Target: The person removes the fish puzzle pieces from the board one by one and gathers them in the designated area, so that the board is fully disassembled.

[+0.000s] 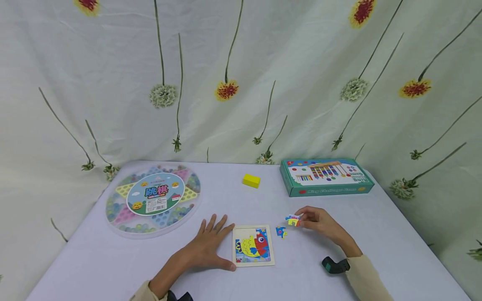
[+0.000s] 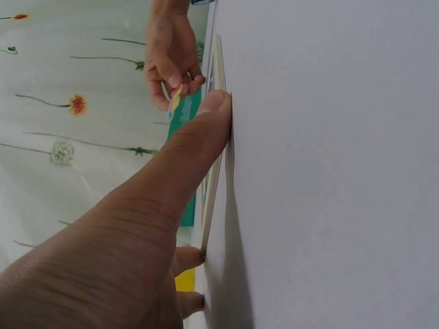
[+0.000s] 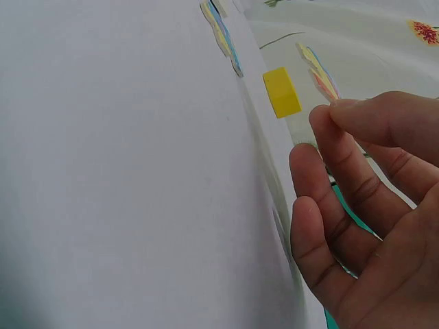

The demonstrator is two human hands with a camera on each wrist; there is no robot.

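The left hand (image 1: 208, 249) lies spread at the left edge of the square fish puzzle board (image 1: 254, 264), thumb and a finger touching its side; in the left wrist view the thumb (image 2: 182, 147) presses on the board's edge. Thumb and forefinger of the right hand (image 1: 320, 225) pinch a small colourful puzzle piece (image 1: 292, 220), held above the table; the right wrist view shows this piece (image 3: 319, 74) edge-on. A blue and yellow piece (image 1: 280, 232) lies on the table between the board and the right hand. The board shows a red and yellow fish.
A round Chinese checkers set (image 1: 155, 193) lies at the back left. At the back middle sits a yellow block (image 1: 251, 180). The green game box (image 1: 326, 177) occupies the back right, before a flowered cloth backdrop.
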